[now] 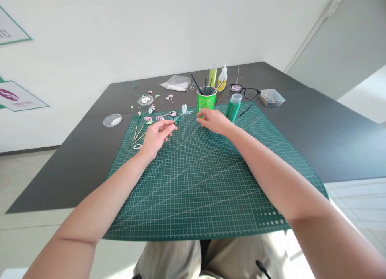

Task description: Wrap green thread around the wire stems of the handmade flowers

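My left hand [157, 136] is closed in a pinch on the stem of a small craft flower [182, 110] with a pale blue head, held over the green cutting mat [199, 182]. My right hand [212, 120] hovers just right of it, fingers curled and pinched together; what they hold is too small to make out. It is close to the green cup [206, 100] of tools and a green-filled tube [233, 107] lying tilted behind it.
Several finished pink and blue flowers on sticks [144, 124] lie at the mat's far left. A clear dish [112, 120], a plastic bag [176, 82], glue bottles [222, 77], black glasses [244, 92] and a small clear box [272, 97] sit on the dark table [331, 134].
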Tool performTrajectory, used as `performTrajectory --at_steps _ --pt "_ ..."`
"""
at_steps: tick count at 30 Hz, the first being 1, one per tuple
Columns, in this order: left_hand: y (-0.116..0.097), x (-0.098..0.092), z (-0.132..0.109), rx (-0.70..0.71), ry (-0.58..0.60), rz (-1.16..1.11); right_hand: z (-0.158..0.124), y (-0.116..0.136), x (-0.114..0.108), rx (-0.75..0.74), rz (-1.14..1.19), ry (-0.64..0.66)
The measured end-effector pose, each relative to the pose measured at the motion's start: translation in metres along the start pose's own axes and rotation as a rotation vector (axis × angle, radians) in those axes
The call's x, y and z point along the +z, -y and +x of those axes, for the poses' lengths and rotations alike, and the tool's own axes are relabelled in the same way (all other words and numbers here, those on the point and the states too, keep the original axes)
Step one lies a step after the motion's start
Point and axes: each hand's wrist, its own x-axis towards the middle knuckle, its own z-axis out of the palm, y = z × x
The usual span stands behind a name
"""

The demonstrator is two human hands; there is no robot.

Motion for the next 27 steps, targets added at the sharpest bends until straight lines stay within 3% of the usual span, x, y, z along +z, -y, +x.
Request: performTrajectory --at_steps 6,9,21,27 --pt "-0.003 0.001 -0.001 -0.004 0.007 -0.047 0.002 -0.002 0.003 -0.127 0.031 -0.192" --pt "-0.002 0.001 -0.001 -0.005 0.018 -0.055 0.002 0.000 0.001 -0.210 0.022 -0.226" --pt "-0.003 0.003 -0.002 -0.002 0.001 -0.028 -0.008 0.021 0.008 -0.299 0.126 -0.086" --pt "-0.003 0.002 -0.003 0.011 0.010 -0.022 -0.013 0.033 0.024 -0.269 0.389 0.107"
